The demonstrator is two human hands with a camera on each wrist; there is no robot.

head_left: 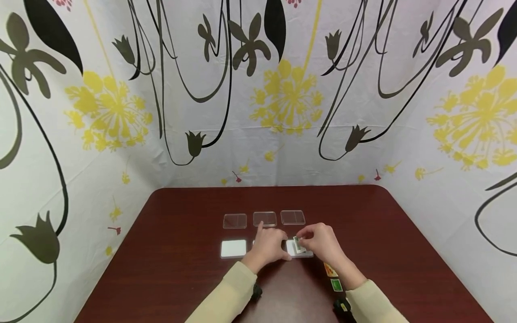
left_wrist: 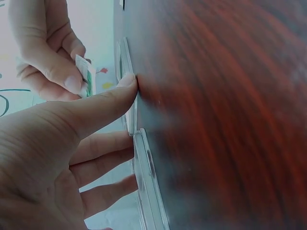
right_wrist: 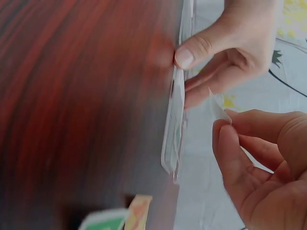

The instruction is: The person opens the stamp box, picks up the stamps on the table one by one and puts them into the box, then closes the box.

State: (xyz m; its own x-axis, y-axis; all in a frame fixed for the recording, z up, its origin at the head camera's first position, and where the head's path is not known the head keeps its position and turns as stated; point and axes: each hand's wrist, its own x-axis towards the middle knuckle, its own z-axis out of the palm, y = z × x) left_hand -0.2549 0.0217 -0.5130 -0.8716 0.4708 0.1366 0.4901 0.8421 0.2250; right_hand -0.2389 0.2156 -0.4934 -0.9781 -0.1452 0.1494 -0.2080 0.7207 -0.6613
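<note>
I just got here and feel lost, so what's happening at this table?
A person's right hand pinches a small, thin white-and-green piece above the right-hand white case in the front row. The left hand seems to steady that case, thumb at its near edge. The left-hand white case sits apart, and three clear plastic trays lie behind. A green piece and an orange piece lie near the right forearm.

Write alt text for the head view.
A person's right hand pinches a small printed slip over a white rectangular case while the left hand holds that case's left end. Behind, three clear rectangular plastic pieces lie in a row on a dark red table.
</note>
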